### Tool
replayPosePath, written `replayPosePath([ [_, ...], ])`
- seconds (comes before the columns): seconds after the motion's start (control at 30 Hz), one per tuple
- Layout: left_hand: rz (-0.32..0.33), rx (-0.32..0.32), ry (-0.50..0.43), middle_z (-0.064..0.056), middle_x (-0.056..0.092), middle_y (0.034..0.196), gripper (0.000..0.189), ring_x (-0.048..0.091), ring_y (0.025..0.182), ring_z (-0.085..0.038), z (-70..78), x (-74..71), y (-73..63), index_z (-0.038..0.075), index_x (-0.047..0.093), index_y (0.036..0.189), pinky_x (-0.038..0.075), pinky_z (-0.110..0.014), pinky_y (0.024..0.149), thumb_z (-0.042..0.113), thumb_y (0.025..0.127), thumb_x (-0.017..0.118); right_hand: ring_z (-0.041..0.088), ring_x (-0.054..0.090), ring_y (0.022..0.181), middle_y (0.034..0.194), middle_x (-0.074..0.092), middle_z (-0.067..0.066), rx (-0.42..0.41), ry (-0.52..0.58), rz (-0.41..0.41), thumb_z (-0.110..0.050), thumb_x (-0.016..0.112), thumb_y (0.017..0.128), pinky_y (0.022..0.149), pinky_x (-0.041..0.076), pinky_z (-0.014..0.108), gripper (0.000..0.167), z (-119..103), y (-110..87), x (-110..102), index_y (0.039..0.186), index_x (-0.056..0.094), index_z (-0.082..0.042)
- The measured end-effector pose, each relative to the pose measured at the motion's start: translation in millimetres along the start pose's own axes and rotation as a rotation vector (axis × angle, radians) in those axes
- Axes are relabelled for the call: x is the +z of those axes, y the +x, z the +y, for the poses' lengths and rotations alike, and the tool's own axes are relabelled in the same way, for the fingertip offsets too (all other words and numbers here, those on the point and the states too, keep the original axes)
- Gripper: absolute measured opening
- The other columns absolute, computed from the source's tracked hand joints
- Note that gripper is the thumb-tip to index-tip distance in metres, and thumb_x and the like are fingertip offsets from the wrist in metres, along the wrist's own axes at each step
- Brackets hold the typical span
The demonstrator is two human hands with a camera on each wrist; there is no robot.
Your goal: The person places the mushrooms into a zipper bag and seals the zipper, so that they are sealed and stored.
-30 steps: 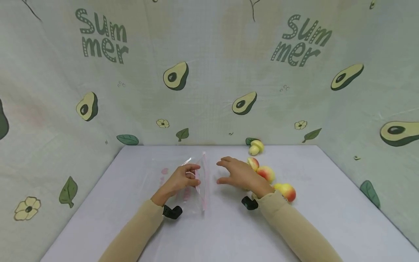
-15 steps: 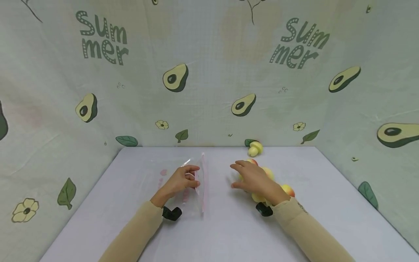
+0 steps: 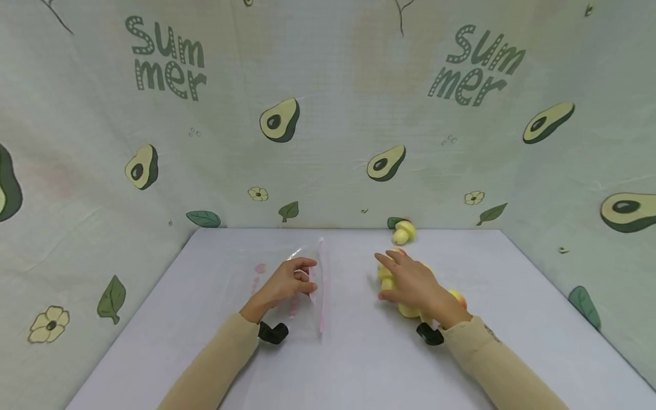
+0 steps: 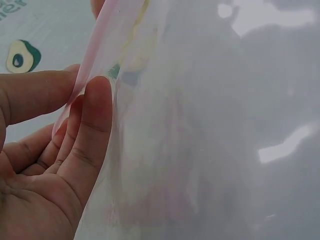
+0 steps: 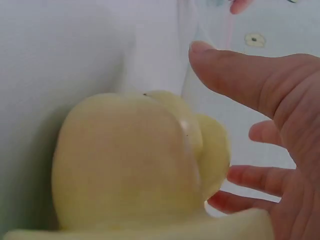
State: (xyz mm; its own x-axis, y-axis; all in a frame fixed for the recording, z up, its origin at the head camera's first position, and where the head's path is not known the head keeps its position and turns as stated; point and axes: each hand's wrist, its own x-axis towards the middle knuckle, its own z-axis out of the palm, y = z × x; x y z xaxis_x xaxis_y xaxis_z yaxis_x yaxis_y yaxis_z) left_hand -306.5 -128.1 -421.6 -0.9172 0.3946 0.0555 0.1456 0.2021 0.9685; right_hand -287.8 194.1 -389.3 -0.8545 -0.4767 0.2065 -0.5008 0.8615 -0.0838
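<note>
Nearer the white table's right edge (image 3: 589, 341), the right hand (image 3: 414, 285), spread and empty, frames a yellow mushroom-shaped piece (image 3: 386, 280) between thumb and fingers (left hand (image 3: 284, 283) pinching a clear, pink-edged plastic bag (image 4: 200, 145)).

Soft, diffuse, slightly dim light fills the head view, its direction hard to tell; faint shadows lie on the flat white bench (image 3: 353, 364) beneath the beige fabric sleeves (image 3: 211, 364). The pale green avocado-printed cloth (image 3: 328, 74) looks stretched towards the side edges. A thin glint crosses the clear plastic bag with a pink strip (image 3: 294, 307). In the left wrist view, hard white glare patches stand at the right, the plastic looks hazy, and the left fingers (image 4: 96, 120) are fairly sharp. In the right wrist view, the large pale-yellow rounded piece (image 5: 120, 165) is soft-focused, with grey shade along its left.
</note>
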Motion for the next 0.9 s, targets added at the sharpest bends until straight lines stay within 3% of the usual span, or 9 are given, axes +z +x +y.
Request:
replayPosePath([
  [0.23, -0.016, 0.012, 0.027, -0.022, 0.054, 0.095, 0.061, 0.058, 0.071, -0.014, -0.1, 0.6, 1.3, -0.010, 0.046, 0.131, 0.054, -0.030, 0.067, -0.003, 0.078, 0.074, 0.039, 0.047, 0.121, 0.143, 0.040, 0.015, 0.041, 0.046, 0.009, -0.037, 0.082, 0.072, 0.088, 0.043, 0.055, 0.083, 6.4, -4.2, 1.0, 0.142, 0.044, -0.014],
  [0.47, -0.016, 0.014, 0.035, -0.007, 0.057, 0.084, 0.061, 0.060, 0.070, -0.014, -0.7, 1.0, 1.3, -0.010, 0.046, 0.131, 0.054, -0.031, 0.067, -0.004, 0.077, 0.074, 0.035, 0.048, 0.121, 0.137, 0.044, 0.017, -0.005, 0.082, 0.030, -0.029, 0.085, 0.067, 0.077, 0.049, 0.050, 0.081, 7.5, -4.2, 5.4, 0.138, 0.050, -0.012],
  [0.63, -0.004, -0.003, 0.045, -0.007, 0.057, 0.084, 0.060, 0.060, 0.070, -0.015, -1.0, 1.9, 0.9, -0.009, 0.048, 0.130, 0.054, -0.031, 0.067, -0.004, 0.077, 0.075, 0.034, 0.054, 0.113, 0.131, 0.047, 0.016, -0.021, 0.081, 0.031, -0.027, 0.087, 0.066, 0.069, 0.050, 0.045, 0.076, 7.8, -4.5, 8.5, 0.133, 0.054, -0.011],
  [0.9, -0.005, 0.001, 0.036, -0.008, 0.058, 0.083, 0.061, 0.061, 0.071, -0.017, -2.6, 1.0, 0.4, -0.009, 0.047, 0.131, 0.055, -0.034, 0.067, -0.004, 0.077, 0.075, 0.029, 0.055, 0.106, 0.124, 0.051, 0.012, -0.031, 0.077, 0.017, -0.025, 0.087, 0.067, 0.070, 0.049, 0.040, 0.070, 5.4, -4.5, 8.8, 0.129, 0.056, -0.012],
])
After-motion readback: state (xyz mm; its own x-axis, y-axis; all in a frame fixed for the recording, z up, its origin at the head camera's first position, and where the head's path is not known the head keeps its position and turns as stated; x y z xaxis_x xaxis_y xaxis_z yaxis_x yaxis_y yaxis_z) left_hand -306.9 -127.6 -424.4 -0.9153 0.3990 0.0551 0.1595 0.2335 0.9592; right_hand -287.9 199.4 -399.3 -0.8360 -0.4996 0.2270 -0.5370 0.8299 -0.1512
